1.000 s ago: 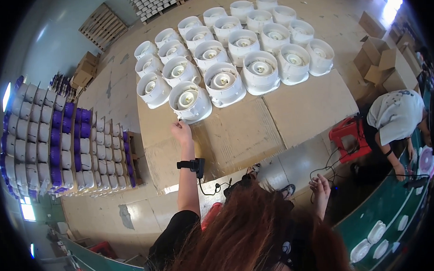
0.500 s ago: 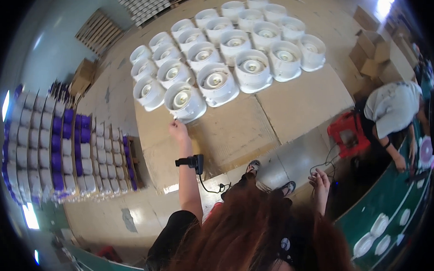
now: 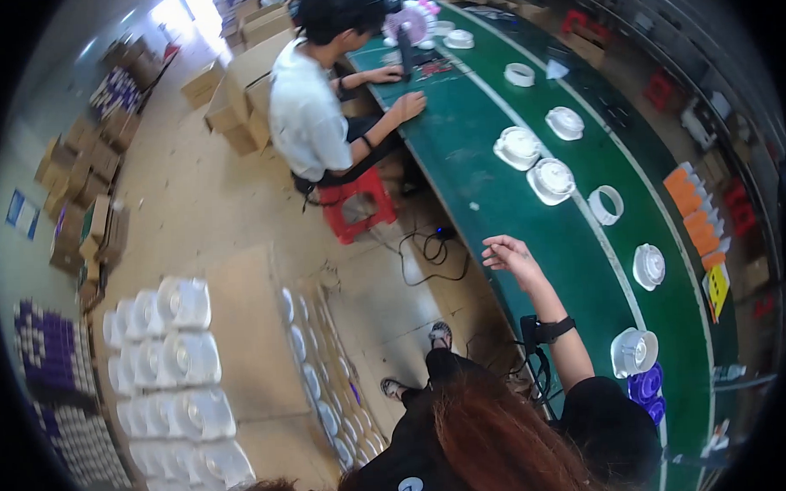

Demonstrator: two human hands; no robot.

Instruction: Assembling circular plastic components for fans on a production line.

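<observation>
My right hand hangs over the near edge of a green conveyor belt, its fingers loosely apart with nothing between them. A black strap with a small dark device is round that wrist. Farther along the belt, two white round housings stand side by side. A white ring and another white round part lie across the belt. Closer to my body are a white cup-shaped housing and purple round parts. My left hand is out of view.
A co-worker in a white shirt sits on a red stool at the belt, near a pink fan. Rows of white housings stand on cardboard at left. Black cables lie on the floor. Cardboard boxes stand behind.
The view has swung right, from the cardboard with white housings to the belt. My left hand, earlier touching a front housing, has left the view. My right hand is now over the belt edge.
</observation>
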